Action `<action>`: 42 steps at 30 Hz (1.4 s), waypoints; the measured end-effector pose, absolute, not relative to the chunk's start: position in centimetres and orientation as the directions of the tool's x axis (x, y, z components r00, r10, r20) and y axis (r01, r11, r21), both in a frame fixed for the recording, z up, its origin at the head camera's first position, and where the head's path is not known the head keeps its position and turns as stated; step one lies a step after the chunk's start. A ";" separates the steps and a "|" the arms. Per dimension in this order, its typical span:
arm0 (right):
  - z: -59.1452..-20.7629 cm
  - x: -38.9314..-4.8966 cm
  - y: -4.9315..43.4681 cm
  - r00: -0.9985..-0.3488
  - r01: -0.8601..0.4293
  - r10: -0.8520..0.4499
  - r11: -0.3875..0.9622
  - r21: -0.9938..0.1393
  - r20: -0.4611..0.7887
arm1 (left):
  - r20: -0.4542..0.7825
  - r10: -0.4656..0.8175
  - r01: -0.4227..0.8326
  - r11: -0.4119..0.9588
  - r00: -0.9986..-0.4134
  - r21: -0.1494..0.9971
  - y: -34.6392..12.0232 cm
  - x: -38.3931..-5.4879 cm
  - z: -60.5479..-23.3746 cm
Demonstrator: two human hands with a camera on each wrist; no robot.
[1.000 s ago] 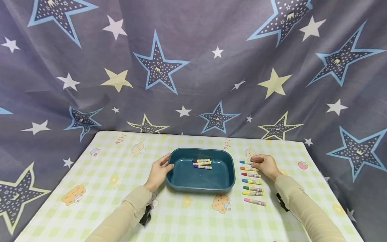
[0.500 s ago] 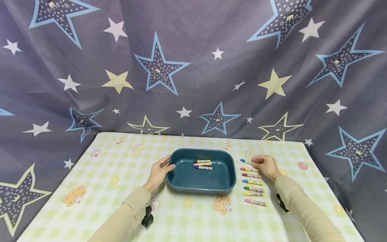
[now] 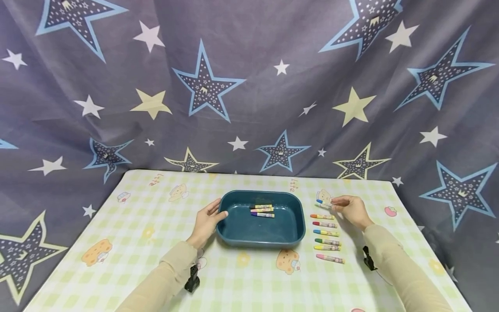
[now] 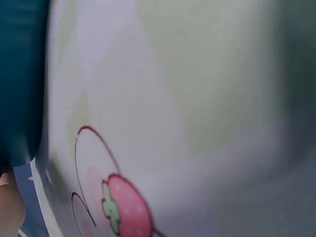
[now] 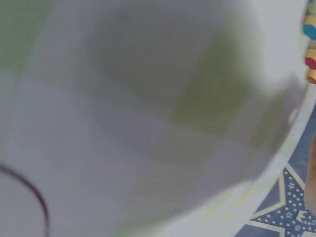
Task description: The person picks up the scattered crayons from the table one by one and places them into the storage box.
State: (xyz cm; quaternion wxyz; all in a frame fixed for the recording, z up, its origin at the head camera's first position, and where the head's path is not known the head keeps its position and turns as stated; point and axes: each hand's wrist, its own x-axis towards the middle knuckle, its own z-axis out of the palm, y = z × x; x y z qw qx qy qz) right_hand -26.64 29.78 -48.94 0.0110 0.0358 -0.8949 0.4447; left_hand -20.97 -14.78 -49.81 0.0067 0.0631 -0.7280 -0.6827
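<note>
Blue-tipped, pale-wrapped stick crayon (image 3: 323,203) pinched by the right hand (image 3: 351,211)

Thumb and fingertips squeeze its right end, the blue tip pointing left, toward the far right corner of the green-and-white checked tabletop (image 3: 136,208); whether it touches the cloth, I cannot tell. Just in front, six wrapped stick crayons (image 3: 327,233) lie in a column toward the front edge, tipped orange, red, blue, green, yellow and pink. To their left, the left hand (image 3: 207,223) grips the left end of a teal, round-cornered tray (image 3: 241,229), thumb over the rim, other fingers against the outer wall. Inside, nearer the tray's back edge, three small wrapped crayons (image 3: 263,215) lie side by side. Dark star-printed fabric (image 3: 249,52) hangs behind the table's back edge.
</note>
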 end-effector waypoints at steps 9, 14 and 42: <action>-45.7 -26.5 28.8 -0.992 -0.118 -0.037 0.561 -0.819 0.117 | -0.063 -0.098 -0.070 0.076 -0.993 0.995 -14.6 -20.9 -49.6; -43.6 -26.2 27.7 -0.990 -0.136 -0.042 0.534 -0.834 0.135 | -0.073 -0.102 -0.082 0.077 -0.992 0.994 -14.4 -20.8 -49.8; -43.1 -24.9 15.8 -0.969 -0.193 -0.223 0.402 -0.895 0.108 | -0.059 -0.119 -0.071 0.098 -0.991 0.993 -14.4 -20.9 -49.9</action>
